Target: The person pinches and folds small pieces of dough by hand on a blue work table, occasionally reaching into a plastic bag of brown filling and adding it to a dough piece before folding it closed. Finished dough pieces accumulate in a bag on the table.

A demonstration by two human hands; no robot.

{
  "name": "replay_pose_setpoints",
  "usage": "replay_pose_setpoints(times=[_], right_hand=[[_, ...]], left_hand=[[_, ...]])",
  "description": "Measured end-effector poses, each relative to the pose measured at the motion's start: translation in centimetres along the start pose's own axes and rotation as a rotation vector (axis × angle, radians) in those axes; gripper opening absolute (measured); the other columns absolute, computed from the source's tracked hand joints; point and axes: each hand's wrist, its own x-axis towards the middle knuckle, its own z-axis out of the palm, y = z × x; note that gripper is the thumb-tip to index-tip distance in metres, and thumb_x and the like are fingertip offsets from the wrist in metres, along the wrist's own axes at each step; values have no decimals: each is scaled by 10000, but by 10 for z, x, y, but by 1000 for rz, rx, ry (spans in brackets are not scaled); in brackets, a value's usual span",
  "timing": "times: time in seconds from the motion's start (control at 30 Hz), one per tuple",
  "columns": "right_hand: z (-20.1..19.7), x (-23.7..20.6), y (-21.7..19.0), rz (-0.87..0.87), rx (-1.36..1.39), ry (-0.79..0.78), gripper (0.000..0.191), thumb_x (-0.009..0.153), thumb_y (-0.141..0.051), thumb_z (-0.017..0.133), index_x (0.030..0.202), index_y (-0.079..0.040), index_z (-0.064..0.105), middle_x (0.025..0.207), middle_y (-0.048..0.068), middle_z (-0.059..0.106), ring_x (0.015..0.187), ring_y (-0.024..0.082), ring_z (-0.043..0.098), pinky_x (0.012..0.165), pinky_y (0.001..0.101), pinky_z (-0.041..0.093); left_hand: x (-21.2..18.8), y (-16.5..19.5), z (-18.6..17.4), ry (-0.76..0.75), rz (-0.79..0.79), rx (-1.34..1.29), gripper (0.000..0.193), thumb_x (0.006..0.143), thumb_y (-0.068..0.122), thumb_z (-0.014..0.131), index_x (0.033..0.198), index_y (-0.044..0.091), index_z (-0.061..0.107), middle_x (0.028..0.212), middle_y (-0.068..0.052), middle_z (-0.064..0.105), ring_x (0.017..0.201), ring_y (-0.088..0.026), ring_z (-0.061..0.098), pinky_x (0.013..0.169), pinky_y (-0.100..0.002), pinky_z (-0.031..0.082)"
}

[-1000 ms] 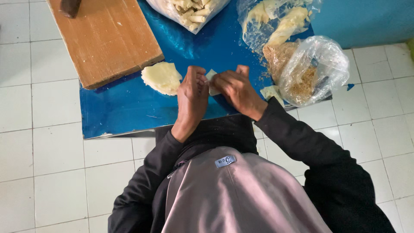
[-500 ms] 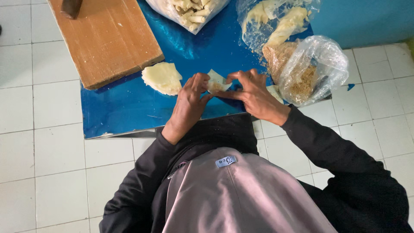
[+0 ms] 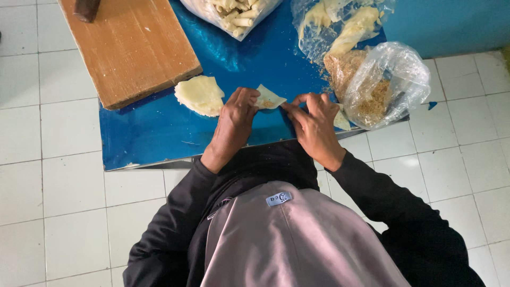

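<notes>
Crumbs in plastic bag point(image 3: 390, 79), R side.

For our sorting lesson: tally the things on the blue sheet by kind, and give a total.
Plastic bags: 3
Wooden board: 1
Pale wrapper stack: 1
Wrapper in hands: 1
Total: 6

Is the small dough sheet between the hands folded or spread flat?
Folded, it seems: the dough sheet shows a pointed corner between left hand and right hand.
</notes>
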Motion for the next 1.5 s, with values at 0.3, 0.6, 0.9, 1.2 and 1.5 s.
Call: replay_pose_setpoints(times=[0.3,0.6,0.9,1.2,1.5], right_hand=[[5,22,2,-196,-49,49,293,968,-231,769,1243,-162,697,1207,-17,596,1109,224,526,929,468,306],[21,36,21,-266,88,-38,131,956,-142,743,1055,-105,664,1120,4,684,1019,199,610,892,446,312],[21,60,15,19,401,-127,65,996,-127,705,980,-99,649,948,32,636,935,239,603,814,400,410],[12,45,7,-283,125,15,133,957,-105,753,1079,-82,707,1081,48,638,1028,245,584,886,432,389],[17,54,14,-284,262,-42,89,931,-166,774,998,-137,723,994,-3,678,964,226,601,871,406,407]], left_hand=[[-3,-1,1,-65,-19,119,246,904,-103,660,1116,12,614,1094,-157,588,1031,-375,605,840,-449,496],[0,2,1,-65,17,78,208,836,-26,739,1006,21,627,1039,-139,550,998,-359,566,855,-441,485],[16,-12,12,-34,53,271,38,937,-12,598,975,-19,599,985,-148,546,964,-382,547,843,-481,456],[8,-1,2,-54,86,102,147,856,7,682,963,-32,589,1061,-188,509,1012,-386,578,822,-452,485],[15,-2,2,-93,2,154,108,913,-37,675,921,-8,571,1023,-172,498,948,-369,598,759,-451,489]])
